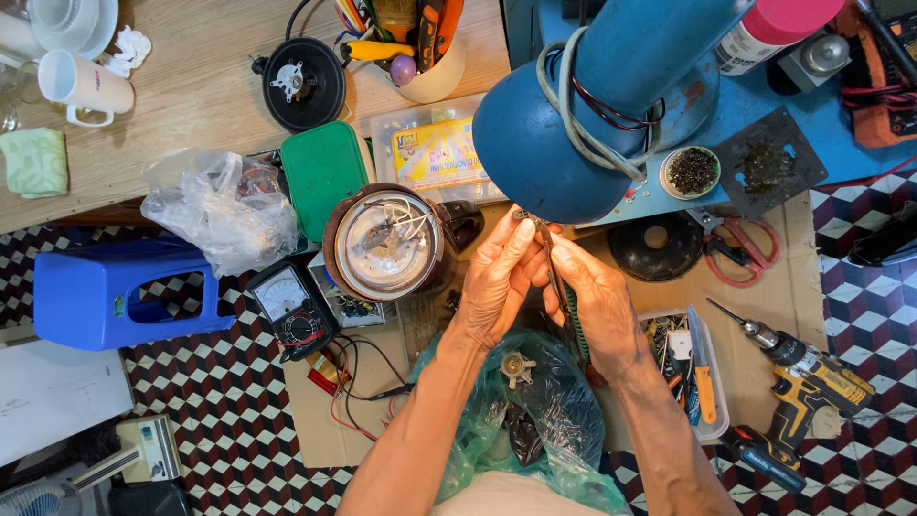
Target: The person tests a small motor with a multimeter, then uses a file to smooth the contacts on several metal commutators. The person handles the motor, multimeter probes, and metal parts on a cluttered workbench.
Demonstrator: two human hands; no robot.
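Observation:
My left hand pinches a small metal part at its fingertips, just under the blue lamp shade. My right hand grips pliers with dark green handles, whose jaws reach up to the same small part. Both hands hover over a green plastic bag on my lap with a small round metal piece lying on it. Left of my hands stands an upturned round appliance with wires showing on its metal base.
An analog multimeter with red and black leads lies at left, near a blue stool and a clear bag. At right are red scissors, a tray of tools and a yellow cordless drill.

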